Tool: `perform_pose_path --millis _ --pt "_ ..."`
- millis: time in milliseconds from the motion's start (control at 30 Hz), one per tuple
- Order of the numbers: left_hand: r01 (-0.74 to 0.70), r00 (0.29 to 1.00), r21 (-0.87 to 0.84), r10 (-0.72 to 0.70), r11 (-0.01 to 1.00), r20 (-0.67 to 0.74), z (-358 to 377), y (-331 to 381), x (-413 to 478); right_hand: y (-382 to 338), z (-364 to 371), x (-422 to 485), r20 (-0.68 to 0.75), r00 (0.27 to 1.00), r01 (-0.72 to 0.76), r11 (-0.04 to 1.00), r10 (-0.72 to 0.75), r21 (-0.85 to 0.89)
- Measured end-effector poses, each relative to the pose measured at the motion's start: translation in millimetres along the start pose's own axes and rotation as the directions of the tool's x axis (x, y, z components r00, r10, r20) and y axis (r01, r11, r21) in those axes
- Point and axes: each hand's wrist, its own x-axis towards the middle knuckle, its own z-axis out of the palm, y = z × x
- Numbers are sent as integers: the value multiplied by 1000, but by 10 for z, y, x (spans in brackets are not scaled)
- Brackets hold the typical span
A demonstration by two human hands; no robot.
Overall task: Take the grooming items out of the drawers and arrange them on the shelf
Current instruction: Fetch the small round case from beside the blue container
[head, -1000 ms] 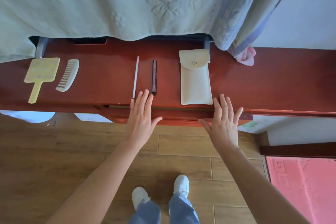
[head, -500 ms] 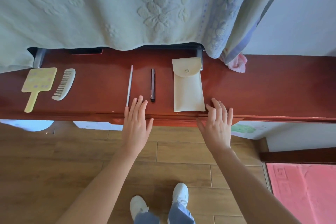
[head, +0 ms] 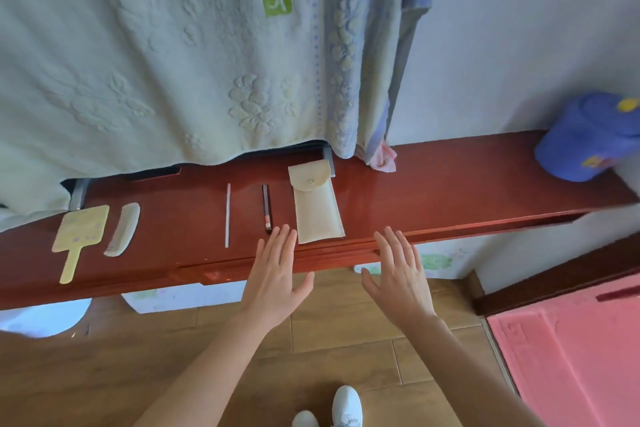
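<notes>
On the red-brown shelf (head: 450, 184) lie a yellow hand mirror (head: 78, 236), a cream comb (head: 123, 229), a thin white stick (head: 227, 215), a dark pencil-like stick (head: 266, 207) and a cream snap pouch (head: 316, 203). The drawer front (head: 277, 262) under the shelf edge sits nearly flush. My left hand (head: 277, 279) and my right hand (head: 398, 274) hover in front of it with straight, spread fingers, holding nothing. The left fingertips reach over the shelf edge near the dark stick.
A pale embossed towel (head: 173, 62) and a blue-striped cloth (head: 360, 62) hang down to the shelf's back. A blue cap (head: 588, 139) rests at the shelf's right end. A pink mat (head: 571, 357) covers the wooden floor (head: 104, 374) at right.
The drawer front went from slightly out to nearly flush. Both hands came back off the shelf edge and shifted right. The view tilted up, bringing the blue cap into sight.
</notes>
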Motion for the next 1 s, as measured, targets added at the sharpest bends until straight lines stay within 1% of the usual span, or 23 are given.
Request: perform_pose_path --millis 133,267,367,500,667,767,900,1000 --pt "-148 989 -14 148 989 -2 -232 420 110 123 -397 -173 -76 988 -133 990 136 42" --pt "-311 950 -29 311 950 -5 -427 913 320 316 -799 -327 -145 953 -261 964 267 54" --pt "-394 919 -30 394 918 -26 -543 1320 475 499 -1085 -431 -174 926 -328 942 336 72" --pt "-481 875 20 481 877 -46 -662 1881 688 847 -1429 -524 -213 886 -407 911 412 72" --pt "-549 834 23 550 835 -43 -655 2630 912 1424 -1819 -563 -170 866 -471 881 469 30" --pt "-568 821 25 568 823 -52 -593 3064 1075 1838 -2030 -536 -169 862 -480 877 478 29" --pt "-554 831 3 553 833 -62 -513 3577 1296 2401 -2227 -464 -187 866 -469 883 463 15" --pt "-511 858 -4 510 860 -53 -464 3853 1462 2739 -2342 -371 -184 879 -444 896 440 24"
